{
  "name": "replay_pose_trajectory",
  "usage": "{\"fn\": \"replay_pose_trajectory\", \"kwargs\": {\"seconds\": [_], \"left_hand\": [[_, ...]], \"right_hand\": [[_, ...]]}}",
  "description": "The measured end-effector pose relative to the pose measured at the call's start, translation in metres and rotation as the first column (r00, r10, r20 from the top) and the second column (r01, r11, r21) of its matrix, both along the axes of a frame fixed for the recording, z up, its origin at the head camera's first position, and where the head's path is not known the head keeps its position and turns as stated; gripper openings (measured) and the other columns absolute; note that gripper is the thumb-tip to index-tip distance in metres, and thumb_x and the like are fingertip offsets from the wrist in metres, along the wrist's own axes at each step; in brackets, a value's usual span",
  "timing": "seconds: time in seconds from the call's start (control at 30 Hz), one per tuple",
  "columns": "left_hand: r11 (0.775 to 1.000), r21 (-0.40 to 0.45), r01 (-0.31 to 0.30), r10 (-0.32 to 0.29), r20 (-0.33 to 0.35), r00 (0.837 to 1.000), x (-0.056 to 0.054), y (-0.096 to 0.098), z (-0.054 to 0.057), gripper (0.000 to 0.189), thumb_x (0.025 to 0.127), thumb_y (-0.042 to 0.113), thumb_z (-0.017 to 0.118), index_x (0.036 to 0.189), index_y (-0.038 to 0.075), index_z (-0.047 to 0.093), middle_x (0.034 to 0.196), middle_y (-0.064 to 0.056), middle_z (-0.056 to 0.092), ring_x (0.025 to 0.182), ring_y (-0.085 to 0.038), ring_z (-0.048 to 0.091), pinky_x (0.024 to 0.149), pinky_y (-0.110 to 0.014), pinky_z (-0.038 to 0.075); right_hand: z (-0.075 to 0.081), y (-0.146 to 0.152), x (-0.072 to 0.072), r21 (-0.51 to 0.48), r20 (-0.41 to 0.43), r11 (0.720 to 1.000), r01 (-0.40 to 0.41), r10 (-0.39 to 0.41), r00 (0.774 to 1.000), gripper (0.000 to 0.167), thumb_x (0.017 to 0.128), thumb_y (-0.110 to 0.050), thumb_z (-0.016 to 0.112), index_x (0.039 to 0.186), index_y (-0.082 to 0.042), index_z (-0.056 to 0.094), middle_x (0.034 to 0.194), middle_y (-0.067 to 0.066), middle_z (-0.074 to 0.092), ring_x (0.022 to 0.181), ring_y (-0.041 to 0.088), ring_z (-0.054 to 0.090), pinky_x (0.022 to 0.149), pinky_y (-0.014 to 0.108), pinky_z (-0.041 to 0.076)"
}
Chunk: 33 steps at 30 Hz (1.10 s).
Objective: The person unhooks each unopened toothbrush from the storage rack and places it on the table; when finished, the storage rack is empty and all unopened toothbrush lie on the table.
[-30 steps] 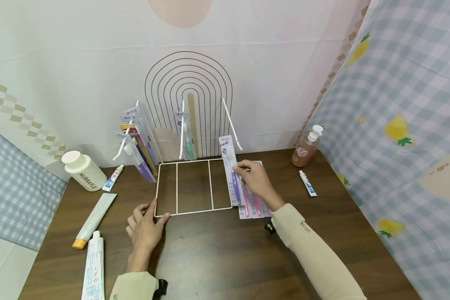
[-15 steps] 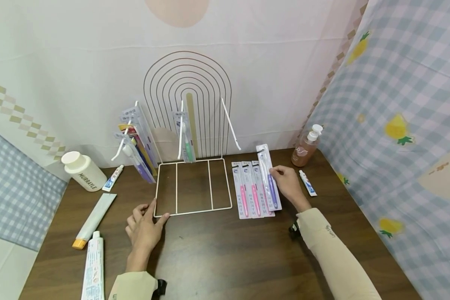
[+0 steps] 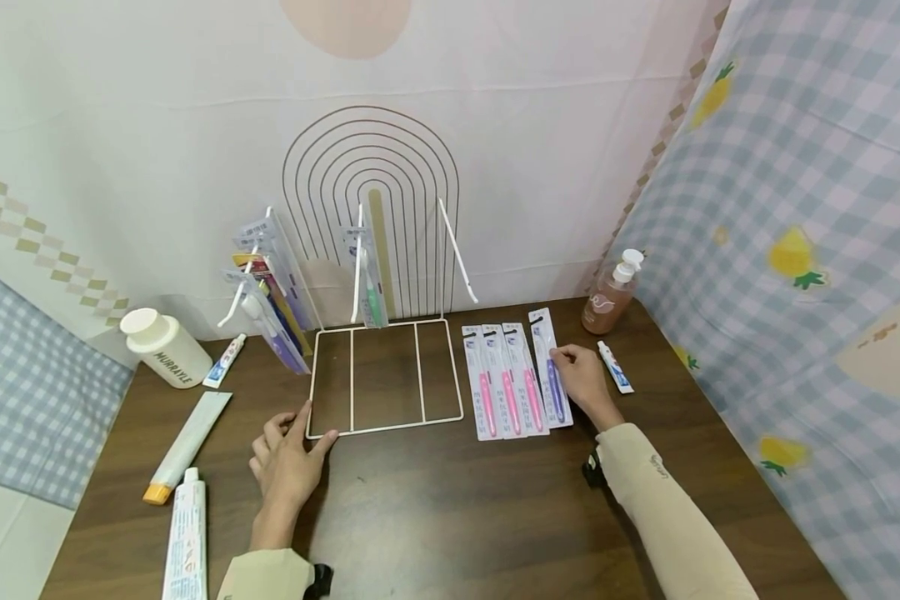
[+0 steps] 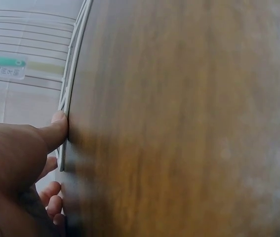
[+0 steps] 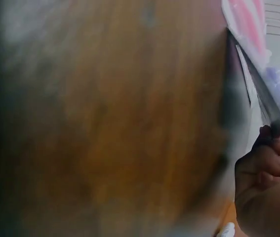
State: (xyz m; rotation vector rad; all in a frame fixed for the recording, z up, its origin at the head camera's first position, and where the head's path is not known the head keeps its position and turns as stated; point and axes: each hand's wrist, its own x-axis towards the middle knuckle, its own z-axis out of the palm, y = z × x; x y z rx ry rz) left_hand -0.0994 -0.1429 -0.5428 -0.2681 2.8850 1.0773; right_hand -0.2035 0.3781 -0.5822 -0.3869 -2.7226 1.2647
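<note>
In the head view, my right hand (image 3: 581, 379) pinches the right edge of a packaged toothbrush with a purple handle (image 3: 549, 371), over the right part of the table. Its blister pack (image 5: 260, 89) stands tilted at my fingertips in the right wrist view. Just left of it, packaged toothbrushes with pink handles (image 3: 507, 392) lie in a row. My left hand (image 3: 288, 462) touches the front left corner of a white wire rack (image 3: 390, 429), thumb on the front bar and index finger along the side bar; the thumb (image 4: 56, 131) shows against the bar in the left wrist view.
Packaged toothbrushes (image 3: 270, 308) hang on the rack's left hook, and a green one (image 3: 371, 287) on the middle hook. To the left are a white bottle (image 3: 168, 346) and toothpaste tubes (image 3: 187, 450). A pump bottle (image 3: 609, 296) and a small tube (image 3: 615, 367) stand and lie right.
My right hand has carried the purple toothbrush pack from beside the rack rightward past the pink ones, then lowered it beside their row. My left hand has stayed at the rack's corner.
</note>
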Motion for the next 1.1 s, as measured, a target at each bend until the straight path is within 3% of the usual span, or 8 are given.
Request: {"fn": "replay_pose_trajectory", "kwargs": {"seconds": [0.13,0.27,0.5,0.6,0.83,1.1], "left_hand": [[1.000,-0.001,0.002,-0.002,0.004,1.000,0.000,0.000,0.000,0.074,0.113,0.041,0.069,0.178,0.016,0.042,0.171,-0.027,0.032,0.143,-0.055,0.029,0.109,-0.071,0.027],[1.000,0.007,-0.004,0.004,-0.008,1.000,0.001,0.001,0.001,0.073,0.113,0.040,0.069,0.177,0.015,0.043,0.170,-0.027,0.033,0.142,-0.055,0.029,0.109,-0.071,0.026],[1.000,0.007,0.002,-0.002,-0.010,1.000,0.002,0.003,0.004,0.075,0.113,0.041,0.070,0.177,0.015,0.042,0.170,-0.027,0.033,0.141,-0.055,0.030,0.108,-0.070,0.026],[1.000,0.011,0.000,0.000,-0.008,1.000,0.002,0.003,0.005,0.075,0.113,0.041,0.070,0.178,0.015,0.041,0.171,-0.027,0.033,0.142,-0.055,0.030,0.108,-0.070,0.026],[1.000,0.020,-0.008,0.008,-0.015,1.000,0.003,0.001,0.005,0.077,0.113,0.043,0.071,0.178,0.017,0.041,0.170,-0.027,0.034,0.140,-0.054,0.030,0.107,-0.069,0.025],[1.000,0.025,-0.004,0.005,-0.012,1.000,0.003,0.004,0.005,0.076,0.113,0.041,0.071,0.178,0.015,0.041,0.171,-0.027,0.032,0.143,-0.054,0.029,0.109,-0.070,0.025]], "right_hand": [[0.022,-0.015,0.014,-0.008,-0.004,1.000,-0.002,0.001,1.000,0.034,0.112,-0.031,0.073,0.119,-0.001,0.085,0.098,0.008,0.080,0.084,0.016,0.066,0.072,0.028,0.051],[0.040,-0.026,0.024,-0.025,0.011,1.000,-0.013,0.014,1.000,0.036,0.112,-0.030,0.074,0.122,0.004,0.083,0.101,0.015,0.081,0.086,0.019,0.069,0.073,0.029,0.052],[0.022,-0.013,0.014,0.059,0.061,0.998,0.007,-0.010,0.998,0.036,0.109,-0.037,0.077,0.120,-0.004,0.085,0.105,0.008,0.083,0.088,0.012,0.070,0.074,0.026,0.055],[0.024,-0.014,0.015,0.069,0.068,0.998,0.008,-0.012,0.998,0.037,0.108,-0.036,0.077,0.119,-0.002,0.085,0.103,0.010,0.084,0.086,0.013,0.071,0.074,0.027,0.055],[0.046,-0.033,0.028,0.073,0.070,0.997,0.017,-0.022,0.997,0.036,0.110,-0.031,0.073,0.121,0.001,0.084,0.108,0.018,0.085,0.089,0.022,0.074,0.076,0.029,0.053],[0.049,-0.037,0.031,0.105,0.072,0.993,0.045,-0.053,0.996,0.032,0.110,-0.029,0.073,0.121,-0.001,0.084,0.108,0.016,0.084,0.092,0.022,0.074,0.076,0.028,0.052]]}}
